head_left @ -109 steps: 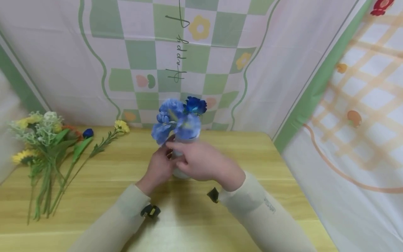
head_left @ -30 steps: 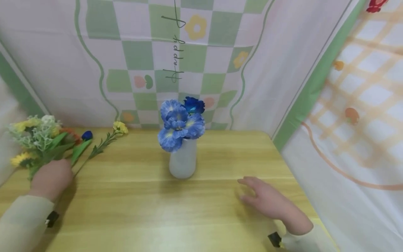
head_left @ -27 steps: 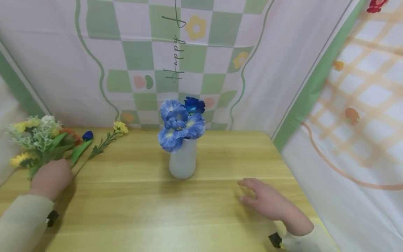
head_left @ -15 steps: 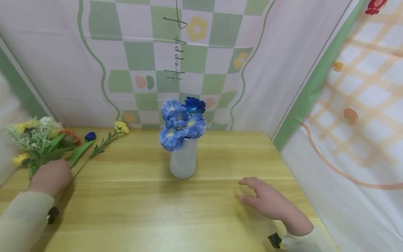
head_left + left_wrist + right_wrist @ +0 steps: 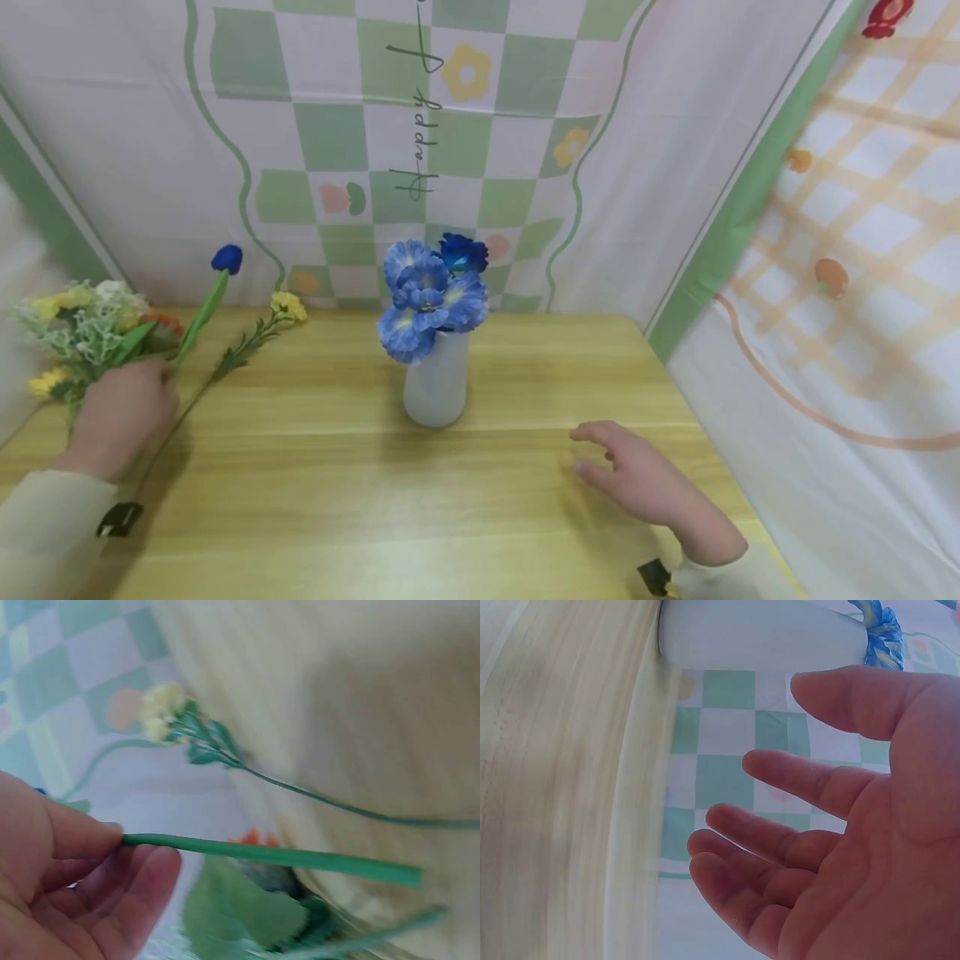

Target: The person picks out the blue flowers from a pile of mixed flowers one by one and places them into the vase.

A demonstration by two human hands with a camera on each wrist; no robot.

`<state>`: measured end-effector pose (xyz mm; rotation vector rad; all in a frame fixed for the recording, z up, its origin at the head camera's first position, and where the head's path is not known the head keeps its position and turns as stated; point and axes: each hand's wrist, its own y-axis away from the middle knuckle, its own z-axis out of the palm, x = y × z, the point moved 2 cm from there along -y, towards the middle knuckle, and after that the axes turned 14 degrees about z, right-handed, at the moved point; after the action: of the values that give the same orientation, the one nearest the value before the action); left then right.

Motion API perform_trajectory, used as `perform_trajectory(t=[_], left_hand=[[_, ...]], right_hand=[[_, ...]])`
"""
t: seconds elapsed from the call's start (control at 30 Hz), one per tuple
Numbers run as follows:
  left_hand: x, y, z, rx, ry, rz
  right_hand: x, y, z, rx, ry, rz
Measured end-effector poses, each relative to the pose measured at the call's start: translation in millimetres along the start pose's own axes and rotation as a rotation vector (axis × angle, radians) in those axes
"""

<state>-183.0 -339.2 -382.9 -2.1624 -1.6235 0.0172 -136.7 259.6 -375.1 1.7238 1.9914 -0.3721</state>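
Observation:
My left hand [image 5: 129, 408] pinches the green stem [image 5: 285, 856] of a blue tulip [image 5: 227, 259] between thumb and fingers. The tulip's bud stands up above the other flowers at the left. In the left wrist view the stem's cut end points away from the hand. My right hand [image 5: 637, 475] is at the right of the table, holding nothing, its fingers spread and slightly bent in the right wrist view. A white vase [image 5: 436, 387] stands upright mid-table, between the hands. It holds a large light-blue flower [image 5: 427, 304] and a dark blue flower [image 5: 462, 252].
A pile of flowers [image 5: 90, 325] in yellow, white and orange lies at the left, under and beside the left hand. A yellow flower [image 5: 288, 306] on a long stem lies just right of it. Behind the wooden table [image 5: 525, 367] hangs a checked cloth [image 5: 322, 133].
Both hands have left the vase since the earliest frame. The left hand went to the pile and has raised the blue tulip off the table. The right hand has stayed still lately.

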Motion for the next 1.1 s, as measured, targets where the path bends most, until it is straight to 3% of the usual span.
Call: perform_trajectory(t=[0.13,0.3,0.43,0.53,0.77,0.9,1.1], left_hand=[[25.3,-10.1,-5.0,0.115,0.008,0.044],[68.0,-15.0,-12.4,0.262,0.074,0.114],[104.5,-13.8,-15.3,0.383,0.127,0.218],[131.4,-12.9,-16.4,0.437,0.173,0.321],[187.1,-10.1,-13.9,0.474,0.370,0.517],[214.7,-8.0,-7.8,0.453,0.489,0.610],[248.6,-7.3,12.2,0.406,0.552,0.761]], right_hand=[[-0.1,0.3,1.9,0.008,0.000,-0.012],[-7.6,0.6,2.0,0.002,-0.011,-0.049],[-20.2,0.3,2.4,-0.004,-0.011,-0.086],[-31.3,-1.3,4.2,0.003,-0.007,-0.123],[-62.7,-4.8,9.2,0.017,0.011,-0.257],[-82.2,-6.3,12.6,-0.007,-0.001,-0.314],[-106.8,-4.3,16.7,0.014,-0.046,-0.445]])
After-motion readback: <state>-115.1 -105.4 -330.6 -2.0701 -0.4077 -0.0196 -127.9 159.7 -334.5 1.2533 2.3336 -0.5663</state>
